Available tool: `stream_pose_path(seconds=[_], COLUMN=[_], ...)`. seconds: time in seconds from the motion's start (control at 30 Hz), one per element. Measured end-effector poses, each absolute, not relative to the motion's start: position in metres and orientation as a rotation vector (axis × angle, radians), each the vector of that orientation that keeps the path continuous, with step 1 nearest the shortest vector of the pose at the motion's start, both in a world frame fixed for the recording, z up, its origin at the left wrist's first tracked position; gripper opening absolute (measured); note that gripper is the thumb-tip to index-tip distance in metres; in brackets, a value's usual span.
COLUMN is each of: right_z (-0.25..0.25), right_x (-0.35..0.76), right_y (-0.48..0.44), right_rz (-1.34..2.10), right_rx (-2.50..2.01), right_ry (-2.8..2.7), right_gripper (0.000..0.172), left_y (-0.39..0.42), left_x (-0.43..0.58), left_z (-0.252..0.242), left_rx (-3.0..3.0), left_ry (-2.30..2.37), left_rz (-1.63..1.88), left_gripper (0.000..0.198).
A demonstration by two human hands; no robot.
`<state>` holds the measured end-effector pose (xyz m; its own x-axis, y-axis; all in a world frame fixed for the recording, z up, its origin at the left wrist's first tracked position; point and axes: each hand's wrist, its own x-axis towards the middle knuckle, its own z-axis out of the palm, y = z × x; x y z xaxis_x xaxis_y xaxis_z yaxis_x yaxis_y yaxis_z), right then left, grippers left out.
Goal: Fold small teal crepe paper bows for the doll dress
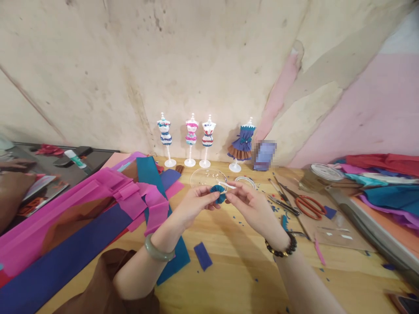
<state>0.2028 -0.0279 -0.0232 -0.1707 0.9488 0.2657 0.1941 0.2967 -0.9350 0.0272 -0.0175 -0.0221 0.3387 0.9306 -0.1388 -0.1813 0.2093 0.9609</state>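
A small pleated piece of teal crepe paper (217, 189) is pinched in my left hand (199, 199), its folds fanning out past the thumb. Close beside it, my right hand (246, 199) has its fingers closed on a narrow white strip (227, 185), the thumb and fingertip near the paper's right edge. Whether the strip touches the paper, I cannot tell. Beyond both hands lies a clear round dish (196, 176) with small pale bits in it. A doll-size dress form (242, 141) in a blue and brown ruffled dress stands behind them.
Several small dress forms (190, 138) line the wall. Coloured crepe paper (98, 196) covers the left side. Orange-handled scissors (309, 205), pliers (284, 204) and a lidded jar (321, 176) lie at right. A phone (264, 155) leans on the wall; blue scraps (203, 256) litter the table.
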Motion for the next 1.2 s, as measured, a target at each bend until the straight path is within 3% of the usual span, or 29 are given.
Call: stream_pose_path(seconds=[0.57,1.2], right_z=[-0.0223,-0.0243], right_x=[0.2018,0.2079], right_y=[-0.0278,-0.0248], right_rz=[1.099,1.045], right_rx=[-1.075,-1.053], right_ry=[-1.590,-1.550], right_gripper=[0.046,0.041], left_y=[-0.0183,-0.0190], left_x=[0.0262,0.0285], left_z=[-0.0208,-0.0230], left_rx=[1.124,1.167], left_ry=[0.926,0.888], left_rz=[0.925,0.921], left_gripper=[0.035,0.032])
